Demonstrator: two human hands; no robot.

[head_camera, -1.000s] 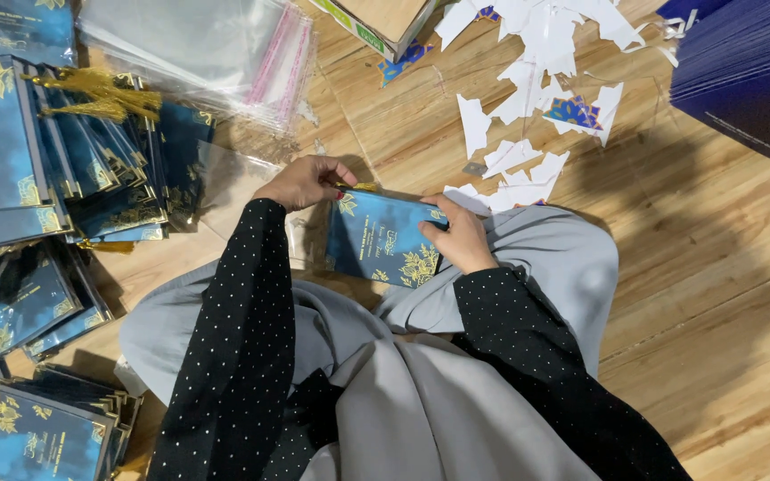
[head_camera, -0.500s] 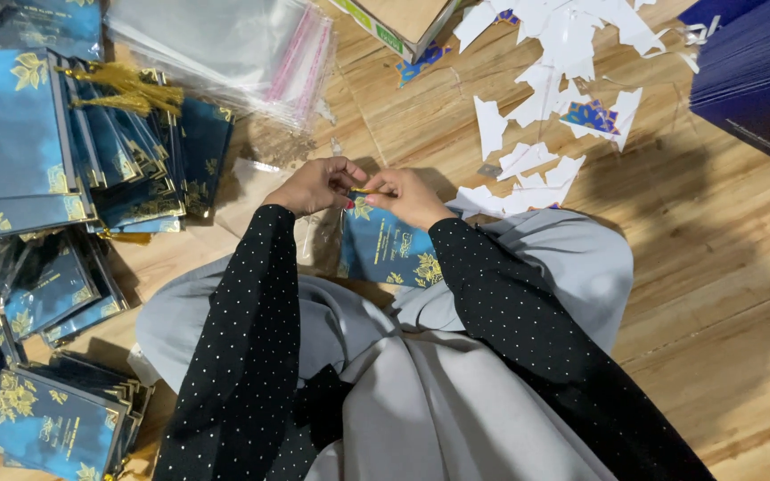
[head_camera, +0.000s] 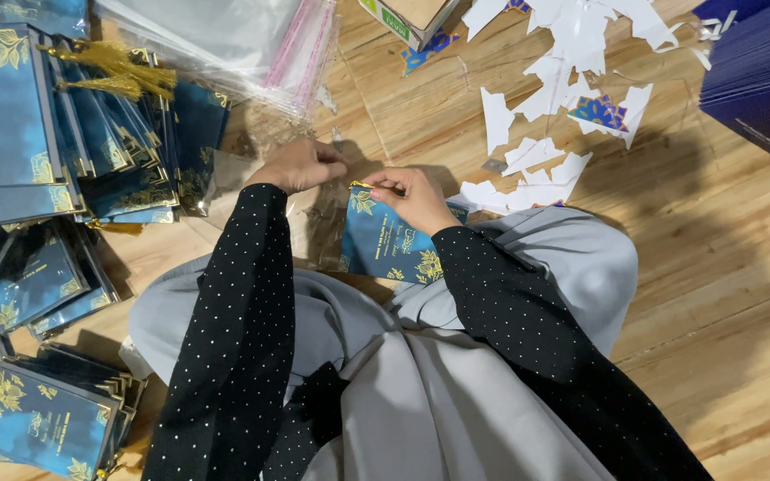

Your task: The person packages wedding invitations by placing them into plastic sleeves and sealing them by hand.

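A blue card with gold leaf print lies on the person's grey lap, just near of the wooden floor. The right hand pinches the card's far top edge, fingers closed on it. The left hand, just left of it, is curled with fingertips together on a clear plastic sleeve lying beside the card. To the left sit stacks of matching blue cards with gold tassels. Far left is a pile of clear bags. Far right, white paper scraps litter the floor, and dark blue sheets fill the corner.
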